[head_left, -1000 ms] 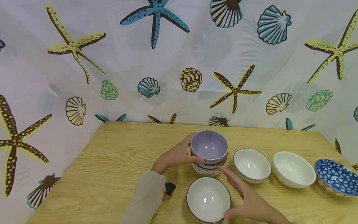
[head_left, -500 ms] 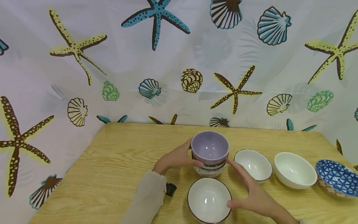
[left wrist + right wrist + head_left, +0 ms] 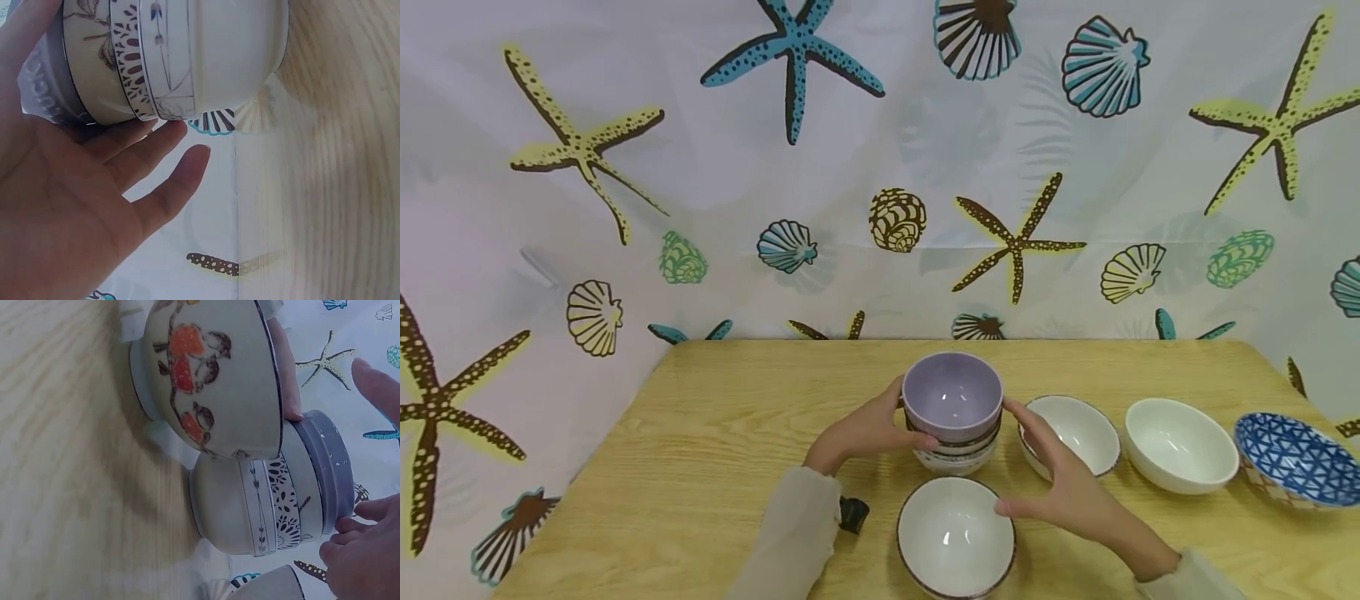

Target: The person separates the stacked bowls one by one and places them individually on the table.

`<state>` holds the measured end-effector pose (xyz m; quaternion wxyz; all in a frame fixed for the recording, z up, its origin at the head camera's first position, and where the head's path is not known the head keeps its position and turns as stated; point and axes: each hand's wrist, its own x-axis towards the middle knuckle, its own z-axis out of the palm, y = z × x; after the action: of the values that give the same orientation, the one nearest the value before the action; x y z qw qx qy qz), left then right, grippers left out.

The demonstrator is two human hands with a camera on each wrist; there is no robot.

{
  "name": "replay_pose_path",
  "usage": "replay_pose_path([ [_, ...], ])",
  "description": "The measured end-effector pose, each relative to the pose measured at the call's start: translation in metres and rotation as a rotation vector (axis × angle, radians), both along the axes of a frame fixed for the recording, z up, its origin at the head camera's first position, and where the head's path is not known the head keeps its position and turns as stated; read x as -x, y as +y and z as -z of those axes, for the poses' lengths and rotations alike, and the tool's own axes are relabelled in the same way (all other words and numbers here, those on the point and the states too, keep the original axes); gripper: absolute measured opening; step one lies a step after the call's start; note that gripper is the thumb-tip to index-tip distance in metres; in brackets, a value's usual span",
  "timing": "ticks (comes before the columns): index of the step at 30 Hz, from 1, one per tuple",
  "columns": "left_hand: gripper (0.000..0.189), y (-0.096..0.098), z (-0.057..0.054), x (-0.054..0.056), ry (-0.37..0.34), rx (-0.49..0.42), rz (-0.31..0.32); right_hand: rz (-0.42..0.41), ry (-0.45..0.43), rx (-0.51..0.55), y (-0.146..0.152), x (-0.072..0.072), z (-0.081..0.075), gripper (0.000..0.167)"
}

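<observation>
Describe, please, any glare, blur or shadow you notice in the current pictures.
Head view: small glints inside the purple bowl and front white bowl; left wrist view: the wooden table looks soft and streaky; right wrist view: rather dim, with a soft shadow on the table by the front white bowl.

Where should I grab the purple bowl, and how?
I'd hold the purple bowl by its outer wall, just under the rim, with the left hand and right hand coming from opposite sides. It sits upright atop the stacked bowls, and its round wall shows above their rims.
</observation>
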<state>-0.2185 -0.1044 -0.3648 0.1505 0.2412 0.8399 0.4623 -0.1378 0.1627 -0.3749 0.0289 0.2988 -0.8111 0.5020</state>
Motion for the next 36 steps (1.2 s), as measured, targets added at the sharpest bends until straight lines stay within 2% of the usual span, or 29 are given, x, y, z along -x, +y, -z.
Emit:
replay_pose_path([
  [6, 0.105, -0.004, 0.004, 0.001, -0.003, -0.037, 0.023, 0.039, -0.045, -0.02, -0.007, 0.016, 0.0, 0.103],
  [12, 0.104, -0.005, 0.006, 0.0, -0.004, -0.026, 0.008, 0.05, -0.096, 0.004, -0.015, 0.031, 0.0, 0.105],
  [17, 0.102, -0.005, 0.006, 0.0, -0.001, -0.041, 0.015, 0.055, -0.167, 0.03, -0.023, 0.04, -0.003, 0.107],
  [21, 0.1, -0.004, 0.005, 0.0, 0.01, -0.054, 0.037, 0.073, -0.18, 0.002, -0.028, 0.047, -0.006, 0.111],
  [27, 0.1, -0.002, 0.004, -0.001, 0.0, -0.045, 0.032, 0.076, -0.227, 0.002, -0.03, 0.057, -0.008, 0.116],
  [36, 0.099, -0.002, 0.001, -0.001, 0.01, -0.038, 0.036, 0.041, -0.169, -0.018, -0.03, 0.072, -0.009, 0.116],
])
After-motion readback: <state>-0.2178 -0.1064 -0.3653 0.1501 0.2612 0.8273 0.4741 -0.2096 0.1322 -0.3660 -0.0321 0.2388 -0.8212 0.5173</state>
